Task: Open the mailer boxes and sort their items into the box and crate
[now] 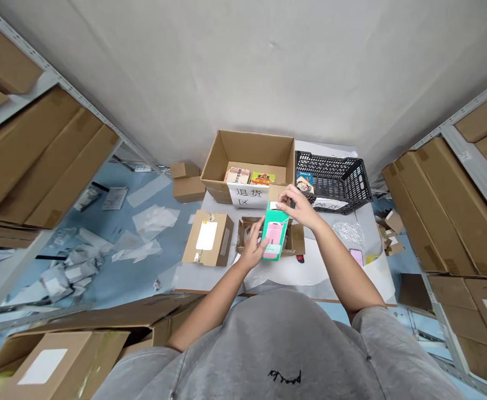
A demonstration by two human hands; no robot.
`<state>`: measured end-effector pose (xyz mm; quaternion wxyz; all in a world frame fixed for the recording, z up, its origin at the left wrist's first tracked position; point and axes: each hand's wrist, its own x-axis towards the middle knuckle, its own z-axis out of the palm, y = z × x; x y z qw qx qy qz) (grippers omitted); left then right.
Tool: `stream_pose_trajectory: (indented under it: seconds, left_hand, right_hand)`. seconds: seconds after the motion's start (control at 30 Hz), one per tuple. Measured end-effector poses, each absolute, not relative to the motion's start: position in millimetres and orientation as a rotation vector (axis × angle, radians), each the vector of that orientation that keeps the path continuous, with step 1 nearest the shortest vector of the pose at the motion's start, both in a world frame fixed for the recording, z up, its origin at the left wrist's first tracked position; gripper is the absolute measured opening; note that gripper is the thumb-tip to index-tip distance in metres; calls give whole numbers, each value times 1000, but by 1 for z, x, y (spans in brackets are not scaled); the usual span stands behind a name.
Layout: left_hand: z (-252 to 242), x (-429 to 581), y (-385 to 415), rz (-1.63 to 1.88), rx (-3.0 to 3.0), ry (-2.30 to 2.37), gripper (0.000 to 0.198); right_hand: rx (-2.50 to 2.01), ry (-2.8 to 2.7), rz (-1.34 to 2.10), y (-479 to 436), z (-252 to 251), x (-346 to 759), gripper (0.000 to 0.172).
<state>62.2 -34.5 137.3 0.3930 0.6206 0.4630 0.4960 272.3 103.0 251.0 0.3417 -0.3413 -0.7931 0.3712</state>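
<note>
In the centre of the frame, the left hand grasps a green box low on its left side, the thumb across the printed front. The box stands tilted, its upper end reaching past that grip to the right hand, whose fingers touch the top; whether they pinch it, I cannot tell. Behind the box sits an opened carton; farther, at upper centre, a large carton adjoins a black crate.
</note>
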Motion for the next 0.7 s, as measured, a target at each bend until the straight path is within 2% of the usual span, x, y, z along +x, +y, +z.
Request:
stream_pose_trajectory:
  seconds: [0.17,0.27,0.37,0.47,0.53,0.7]
  left_hand:
    - [138,60,-30,1271,1522,1225,82]
    - [140,61,-29,1255,1461,1260,85]
    - [143,66,-27,1243,1417,1212,93]
    - [147,66,-20,1200,1437,1156,100]
    - [152,61,-9,1191,1499,1215,93]
    - [187,35,30,1069,1907,1344,60]
  right_hand:
    - [-931,-1967,994,101,247,277,38]
    - [-873,-1904,1126,87,241,274,37]
    - [-881,-1762,1310,70,222,264,67]
    - [-930,-1569,1425,61,199,255,65]
    - [-939,-1489,1494,61,188,254,63]
    - [-885,-1497,1540,69,184,264,68]
